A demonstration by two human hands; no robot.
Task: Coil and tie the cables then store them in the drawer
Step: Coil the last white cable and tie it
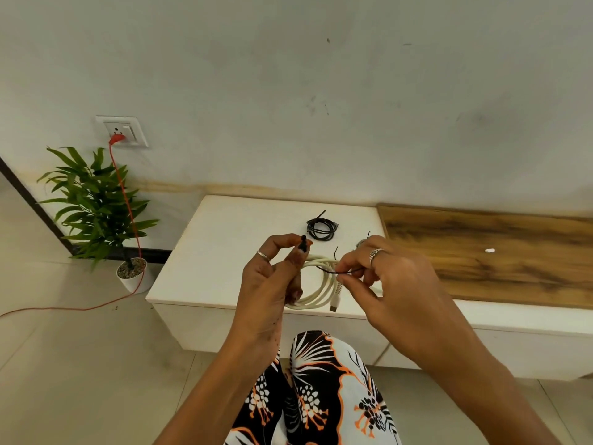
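Note:
A coiled white cable hangs between my hands above the front edge of the white cabinet top; its plug end points down. My left hand holds the coil's left side and pinches a small black piece at its fingertips. My right hand pinches a thin black tie that crosses the coil. A black cable, coiled and tied, lies on the cabinet top behind my hands.
A wooden panel with a small white piece on it adjoins the cabinet top on the right. A potted plant stands at the left, below a wall socket with a red cord running down to the floor. My patterned knee is below.

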